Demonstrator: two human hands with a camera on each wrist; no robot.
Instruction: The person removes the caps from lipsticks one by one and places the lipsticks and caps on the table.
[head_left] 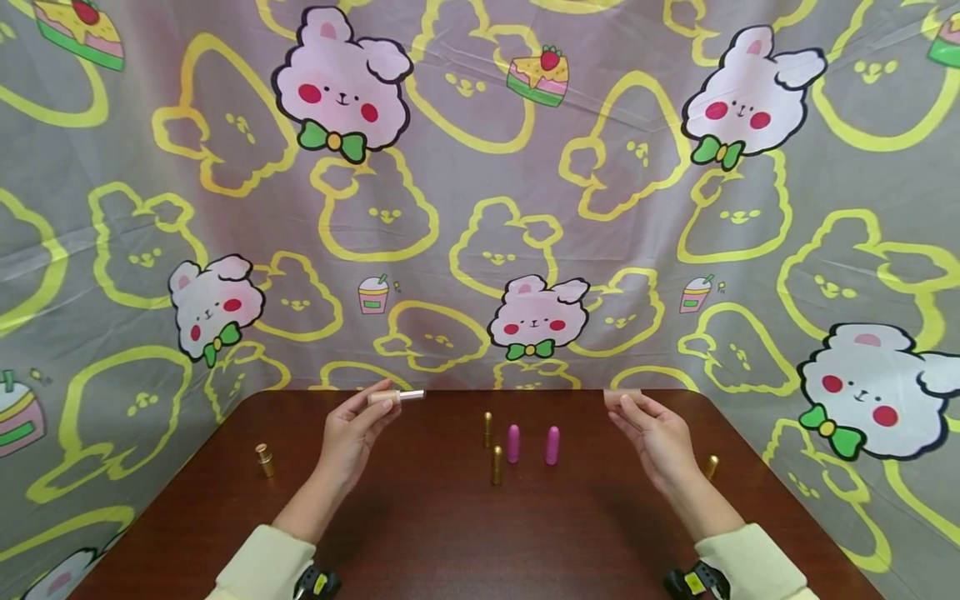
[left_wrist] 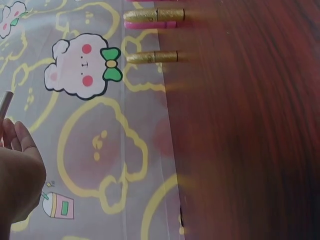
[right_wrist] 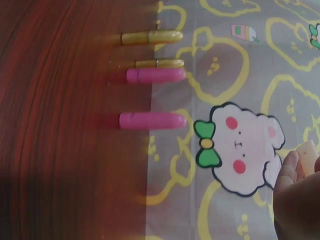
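Note:
At chest height on the left, my left hand (head_left: 351, 432) pinches a beige lipstick-like tube (head_left: 384, 397), its thin silvery-white end pointing right. In the left wrist view only part of that hand (left_wrist: 22, 170) and the tube's tip (left_wrist: 6, 104) show, at the left edge. Over on the right, my right hand (head_left: 662, 435) pinches a short beige cap-like piece (head_left: 622, 396) between thumb and fingers; the right wrist view shows this piece (right_wrist: 307, 156) at its right edge. The two hands are well apart, both raised above the table.
Between the hands, two gold bullet-shaped tubes (head_left: 497, 465) and two pink ones (head_left: 552, 446) stand upright on the dark brown table (head_left: 420, 533). A gold tube (head_left: 265, 461) stands at far left; another (head_left: 712, 467) is partly behind my right wrist. A patterned curtain (head_left: 450, 208) hangs behind.

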